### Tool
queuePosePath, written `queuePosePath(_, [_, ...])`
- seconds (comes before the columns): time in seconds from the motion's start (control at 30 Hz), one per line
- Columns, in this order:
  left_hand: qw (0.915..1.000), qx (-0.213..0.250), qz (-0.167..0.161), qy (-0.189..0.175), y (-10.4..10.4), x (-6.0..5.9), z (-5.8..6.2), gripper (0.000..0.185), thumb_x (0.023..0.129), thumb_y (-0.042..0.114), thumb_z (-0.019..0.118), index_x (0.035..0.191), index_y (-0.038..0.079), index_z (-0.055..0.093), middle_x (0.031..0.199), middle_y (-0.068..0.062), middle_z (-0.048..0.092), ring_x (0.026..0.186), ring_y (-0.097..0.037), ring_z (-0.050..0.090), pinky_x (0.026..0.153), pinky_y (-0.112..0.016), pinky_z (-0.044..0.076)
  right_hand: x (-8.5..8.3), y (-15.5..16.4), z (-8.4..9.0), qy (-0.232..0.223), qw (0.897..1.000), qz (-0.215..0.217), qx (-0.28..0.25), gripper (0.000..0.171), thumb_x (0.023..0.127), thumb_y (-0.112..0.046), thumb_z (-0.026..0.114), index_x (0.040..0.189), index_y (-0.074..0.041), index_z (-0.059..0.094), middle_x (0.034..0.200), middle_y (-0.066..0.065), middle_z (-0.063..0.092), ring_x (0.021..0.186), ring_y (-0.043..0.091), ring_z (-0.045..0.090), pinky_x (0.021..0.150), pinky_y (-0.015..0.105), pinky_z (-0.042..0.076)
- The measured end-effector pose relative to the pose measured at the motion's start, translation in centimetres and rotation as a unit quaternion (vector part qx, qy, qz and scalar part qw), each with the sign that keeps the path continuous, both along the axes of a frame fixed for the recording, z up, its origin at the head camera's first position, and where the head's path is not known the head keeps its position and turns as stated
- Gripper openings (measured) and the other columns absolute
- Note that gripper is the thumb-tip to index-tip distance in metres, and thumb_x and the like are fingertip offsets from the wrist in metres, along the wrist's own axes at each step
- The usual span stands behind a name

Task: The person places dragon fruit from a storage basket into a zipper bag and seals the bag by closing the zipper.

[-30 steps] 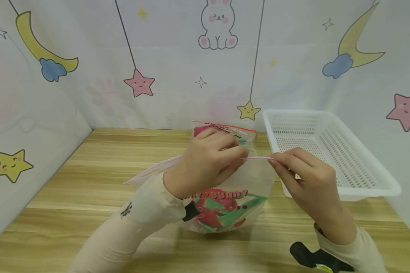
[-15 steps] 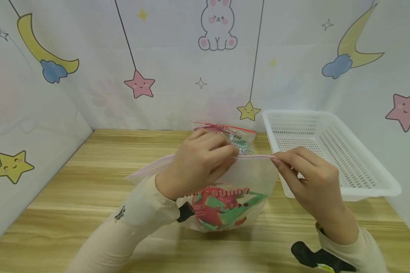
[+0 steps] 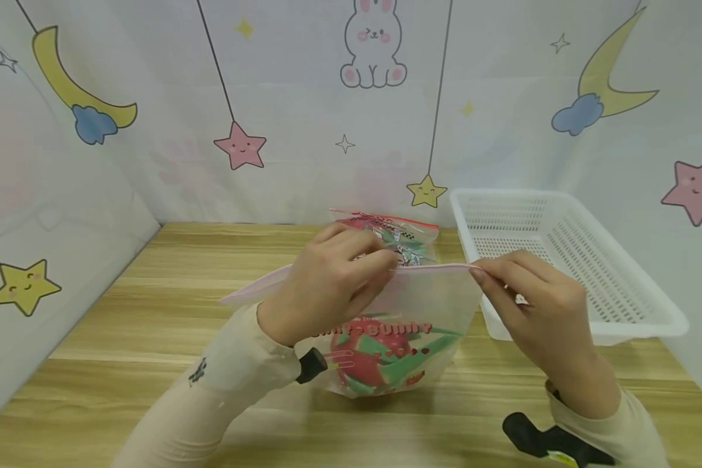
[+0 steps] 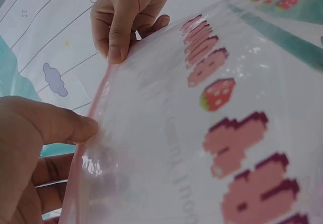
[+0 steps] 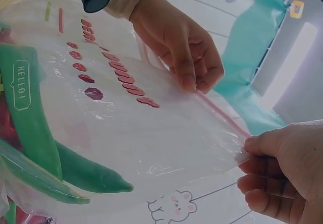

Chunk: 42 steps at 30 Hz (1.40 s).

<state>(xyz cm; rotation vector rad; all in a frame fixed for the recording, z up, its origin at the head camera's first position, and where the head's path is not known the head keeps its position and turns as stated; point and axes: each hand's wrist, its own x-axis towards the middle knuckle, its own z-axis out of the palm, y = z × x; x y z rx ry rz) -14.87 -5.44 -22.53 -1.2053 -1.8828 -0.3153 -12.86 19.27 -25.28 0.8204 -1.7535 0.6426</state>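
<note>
At the left of the scene the pink zip strip (image 3: 251,289) of a clear zip bag (image 3: 427,305) trails loose toward the wooden table (image 3: 123,312). That stretch looks unsealed, though the head view does not settle it. The bag stands upright at the middle of the table, holding a red-and-green printed snack packet (image 3: 374,364), with a second packet (image 3: 400,234) rising behind the strip.

The left hand (image 3: 322,292) is curled over the strip near its middle, with thumb and fingers pinching it. In the left wrist view the thumb (image 4: 55,125) presses flat against the pink edge. If that pinch rides off the track, the two halves could slide past each other and leave a gap — the slack strip to the left makes this likely, since nothing holds that end taut.

The right hand (image 3: 532,299) pinches the bag's right corner, fingers bent tight on the film, and the right wrist view shows the fingertips (image 5: 262,148) gripping the very edge. A grip this close to the corner could slip on smooth plastic, and the strip would then sag and fold.

The bag looks puffed with air, so pressing the seal shut could bulge it or pop a closed stretch open again.

At the far right a white slotted basket (image 3: 637,312) sits just beside the right hand — a sideways tug could knock its rim.
</note>
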Motion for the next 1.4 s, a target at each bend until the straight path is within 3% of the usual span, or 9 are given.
queuePosePath(0.63, [1.0, 0.006, 0.001, -0.003, -1.2, 0.2, 0.0, 0.005, 0.085, 0.007, 0.067, 0.084, 0.012, 0.064, 0.078, -0.002, 0.063, 0.071, -0.016, 0.057, 0.068, -0.031, 0.046, -0.1, 0.5, 0.1, -0.003, 1.0, -0.006, -0.004, 0.044, 0.097, -0.036, 0.057, 0.074, -0.001, 0.071, 0.062, 0.003, 0.063, 0.053, 0.004, 0.042, 0.052, 0.009, 0.036])
queuePosePath(1.4, [0.9997, 0.019, 0.011, -0.006, -2.8, 0.7, -0.3, 0.003, 0.084, 0.006, 0.068, 0.085, 0.009, 0.066, 0.083, -0.006, 0.065, 0.081, -0.024, 0.064, 0.079, -0.039, 0.052, 0.0, 0.8, 0.3, -0.005, 1.0, -0.025, 0.017, 0.046, 0.097, -0.037, 0.056, 0.075, 0.0, 0.072, 0.064, 0.005, 0.064, 0.052, 0.005, 0.041, 0.048, 0.011, 0.034])
